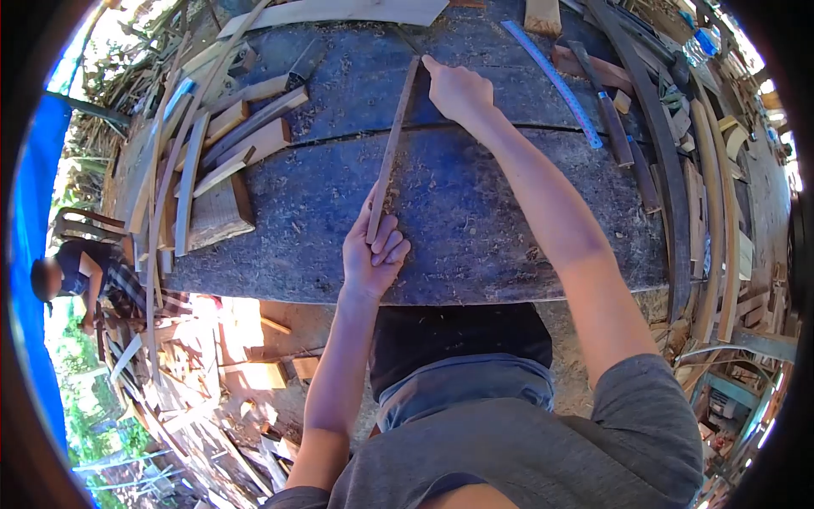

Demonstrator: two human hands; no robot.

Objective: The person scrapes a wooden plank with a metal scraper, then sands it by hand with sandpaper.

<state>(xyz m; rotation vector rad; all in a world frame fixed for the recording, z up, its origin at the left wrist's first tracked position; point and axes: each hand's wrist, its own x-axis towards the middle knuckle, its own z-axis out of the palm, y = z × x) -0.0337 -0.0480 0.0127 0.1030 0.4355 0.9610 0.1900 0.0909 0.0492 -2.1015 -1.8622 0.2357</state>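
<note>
A long narrow wooden strip (395, 140) slants away from me over the dark worktable (509, 220). My left hand (376, 254) is closed around its near end, with the thumb lying along it and the fingers curled. At the strip's far end, my right hand (462, 92) has its index finger extended, the fingertip beside or touching the tip. The other fingers of that hand are curled under, and its thumb is hidden. Whether they hold something does not show. Wood shavings are scattered over the tabletop around both hands.
Wood offcuts (246, 148) are piled on the table's left side. At the right lie a blue ruler (555, 85), a brown-handled tool (612, 123) and long dark boards (674, 195). A pale board (339, 12) spans the far edge. Another person (93, 276) sits at the left.
</note>
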